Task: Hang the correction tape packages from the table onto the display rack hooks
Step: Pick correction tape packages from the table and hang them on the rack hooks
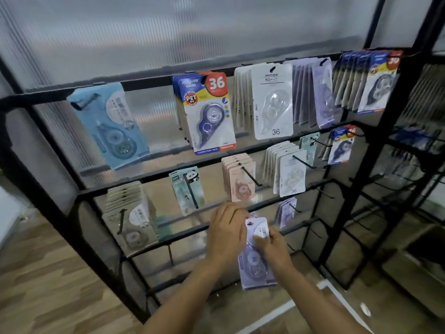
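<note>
Frosted ribbed panel behind a black display rack (168, 79), wood-look floor lower left. No desk in view.

Left to right on the rack: a lone blue package (109, 126) hangs crooked on the top rail, so hooks here let cards swing. Next, the "36" blue-and-red stack (212, 112), then a white "36" stack (272, 100), then purple and blue stacks further right. Row 2 has a panda card (187, 189), pink cards (240, 179) and more white "36" cards (291, 174). Several bare hooks sit lower right.

Left hand (226, 230) is up at the lower rail, fingers curled over the top of the purple correction tape packages (257, 254); what its fingertips pinch is blurred, looks like the top card. Right hand (274, 249) grips the bundle from the side, thumb on the front. The bundle is held in the air just in front of the lower rail, not yet on a hook.

Risks, as judgement:
- hook not visible behind the left hand, so the hang hole could miss the tip and the card bend or tear
- more than 1 card in the grip: loose ones could slip and drop to the floor
- pushing hard could knock the neighbouring purple cards (286, 210) off their hook
</note>
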